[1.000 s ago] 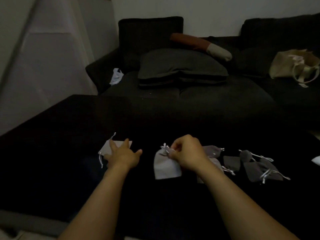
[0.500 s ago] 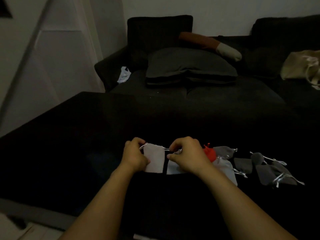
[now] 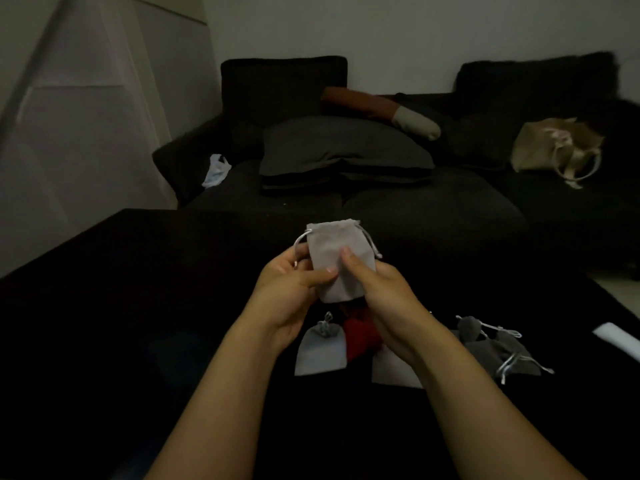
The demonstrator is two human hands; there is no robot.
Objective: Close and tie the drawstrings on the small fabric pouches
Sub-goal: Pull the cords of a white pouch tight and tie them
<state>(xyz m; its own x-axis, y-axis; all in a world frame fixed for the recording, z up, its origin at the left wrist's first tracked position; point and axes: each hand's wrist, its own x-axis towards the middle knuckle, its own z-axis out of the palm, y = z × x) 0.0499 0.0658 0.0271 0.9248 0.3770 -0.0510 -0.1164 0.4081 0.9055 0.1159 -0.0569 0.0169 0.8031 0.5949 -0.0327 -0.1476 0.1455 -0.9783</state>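
Note:
A light grey pouch is held upright above the black table, its mouth wide and its white drawstrings hanging loose at both sides. My left hand grips its left side, thumb across the front. My right hand grips its lower right side, thumb on the front. Below my hands lie a tied pale grey pouch, a red pouch and a white pouch partly hidden by my right wrist. Dark grey pouches with white strings lie to the right.
The black table fills the foreground. Behind it stands a dark sofa with cushions, a plastic bag and a beige tote bag. A white object lies at the table's right edge.
Both hands have lifted the light grey pouch off the table and turned it upright. One second ago my left hand was reaching for it at the left while my right hand held another pouch.

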